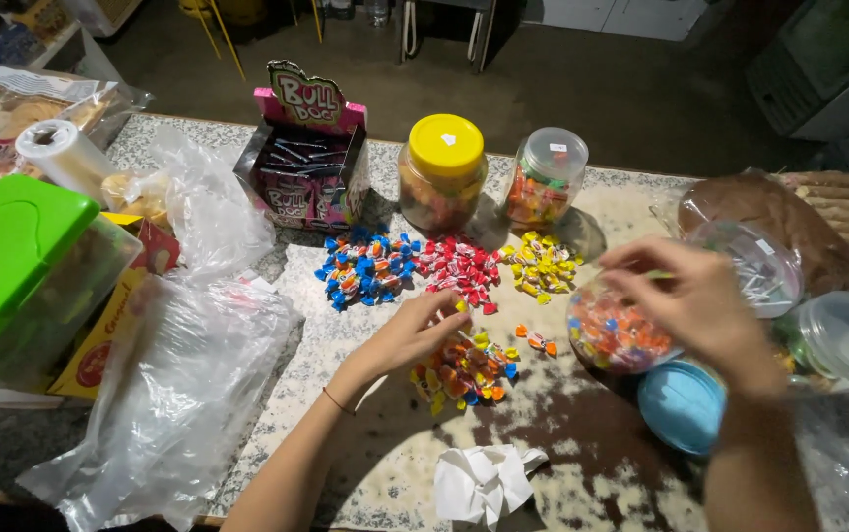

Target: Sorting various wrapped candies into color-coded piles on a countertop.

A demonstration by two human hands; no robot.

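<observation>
My left hand (413, 333) rests on the counter with its fingertips pinched at the edge of a mixed pile of wrapped candies (469, 369); whether it holds a candy I cannot tell. My right hand (692, 300) hovers over an open clear jar (614, 333) lying tilted and full of orange and red candies; its fingers are curled above the jar mouth. Sorted piles lie behind: blue (365, 268), red (459, 266) and yellow (541, 264).
A yellow-lidded jar (442, 169) and a clear-lidded jar (545, 177) stand at the back. A pink display box (308, 148) sits left of them. A blue lid (681, 404), crumpled tissue (484, 481), plastic bags (173, 394) and a green-lidded container (11, 256) surround the counter (375, 463).
</observation>
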